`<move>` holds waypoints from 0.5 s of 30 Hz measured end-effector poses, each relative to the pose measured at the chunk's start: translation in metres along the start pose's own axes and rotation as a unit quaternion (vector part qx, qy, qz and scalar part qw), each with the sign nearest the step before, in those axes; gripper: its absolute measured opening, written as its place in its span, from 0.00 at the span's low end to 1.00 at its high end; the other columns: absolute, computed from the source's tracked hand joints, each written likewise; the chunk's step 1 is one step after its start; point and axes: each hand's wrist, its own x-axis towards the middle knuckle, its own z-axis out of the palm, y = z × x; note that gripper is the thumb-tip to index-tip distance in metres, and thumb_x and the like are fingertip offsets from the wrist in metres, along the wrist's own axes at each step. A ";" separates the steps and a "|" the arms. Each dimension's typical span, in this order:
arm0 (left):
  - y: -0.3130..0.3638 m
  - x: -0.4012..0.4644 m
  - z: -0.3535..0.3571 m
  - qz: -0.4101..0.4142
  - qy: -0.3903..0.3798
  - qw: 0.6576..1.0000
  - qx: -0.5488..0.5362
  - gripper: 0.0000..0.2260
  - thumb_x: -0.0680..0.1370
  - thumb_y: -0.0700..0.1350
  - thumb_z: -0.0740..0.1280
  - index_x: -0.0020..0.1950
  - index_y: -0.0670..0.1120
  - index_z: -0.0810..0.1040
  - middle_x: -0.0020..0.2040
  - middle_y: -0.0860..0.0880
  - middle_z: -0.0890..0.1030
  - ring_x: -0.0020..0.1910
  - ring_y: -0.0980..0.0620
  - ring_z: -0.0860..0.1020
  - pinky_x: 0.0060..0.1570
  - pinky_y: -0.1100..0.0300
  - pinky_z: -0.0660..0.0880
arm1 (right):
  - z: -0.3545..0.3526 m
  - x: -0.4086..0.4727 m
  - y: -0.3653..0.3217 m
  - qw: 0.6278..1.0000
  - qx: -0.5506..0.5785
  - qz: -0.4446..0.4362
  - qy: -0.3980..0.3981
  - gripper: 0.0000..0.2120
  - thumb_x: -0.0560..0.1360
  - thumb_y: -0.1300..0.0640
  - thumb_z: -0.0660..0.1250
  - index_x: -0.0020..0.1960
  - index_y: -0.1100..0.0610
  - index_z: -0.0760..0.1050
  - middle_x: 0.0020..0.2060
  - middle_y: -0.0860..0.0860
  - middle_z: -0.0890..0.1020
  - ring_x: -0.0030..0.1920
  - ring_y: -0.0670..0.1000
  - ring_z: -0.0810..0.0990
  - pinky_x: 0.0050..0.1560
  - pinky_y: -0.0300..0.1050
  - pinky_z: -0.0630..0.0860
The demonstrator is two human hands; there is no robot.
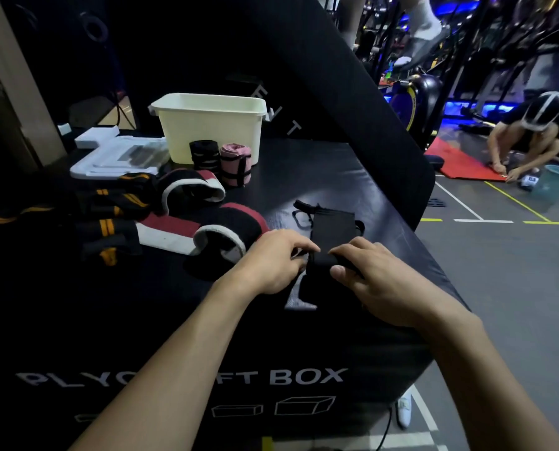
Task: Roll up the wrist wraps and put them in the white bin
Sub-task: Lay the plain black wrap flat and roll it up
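Observation:
A black wrist wrap [332, 231] lies flat on the black plyo box [336, 177], its near end curled into a small roll. My left hand [273, 262] and my right hand [374, 275] pinch that roll from either side. The white bin [211, 126] stands at the back of the box. In front of it stand a rolled black wrap [205, 154] and a rolled pink wrap [236, 164]. Unrolled red-white-black wraps [187, 222] and black wraps with orange stripes [109, 206] lie in a heap at the left.
A white foam tray [109, 157] sits left of the bin. A tall black pad [336, 76] leans behind the box. The box's right edge drops to the gym floor, where a person [532, 138] crouches by a red mat and a green bucket [558, 183].

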 end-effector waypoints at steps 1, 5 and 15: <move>0.002 -0.001 -0.001 -0.011 0.007 1.000 -0.016 0.12 0.80 0.42 0.71 0.61 0.53 0.85 0.57 0.53 0.86 0.58 0.55 0.82 0.62 0.58 0.75 | 0.000 0.000 0.001 1.000 0.006 -0.005 0.002 0.18 0.84 0.46 0.59 0.72 0.49 0.70 0.60 0.48 0.74 0.63 0.54 0.71 0.66 0.51 0.68; 0.008 -0.001 0.000 -0.023 0.011 1.000 -0.006 0.09 0.80 0.45 0.71 0.58 0.53 0.86 0.56 0.53 0.86 0.58 0.53 0.82 0.62 0.55 0.76 | 0.002 -0.001 0.001 0.999 0.027 -0.009 0.018 0.21 0.84 0.47 0.61 0.75 0.48 0.67 0.64 0.47 0.76 0.67 0.52 0.73 0.65 0.50 0.70; 0.015 -0.008 -0.003 -0.061 0.001 0.998 -0.013 0.16 0.80 0.40 0.66 0.66 0.53 0.82 0.61 0.54 0.84 0.62 0.54 0.80 0.67 0.58 0.73 | 0.003 0.017 0.001 0.999 -0.009 0.050 0.019 0.15 0.84 0.43 0.53 0.63 0.48 0.72 0.60 0.49 0.76 0.62 0.57 0.71 0.63 0.61 0.71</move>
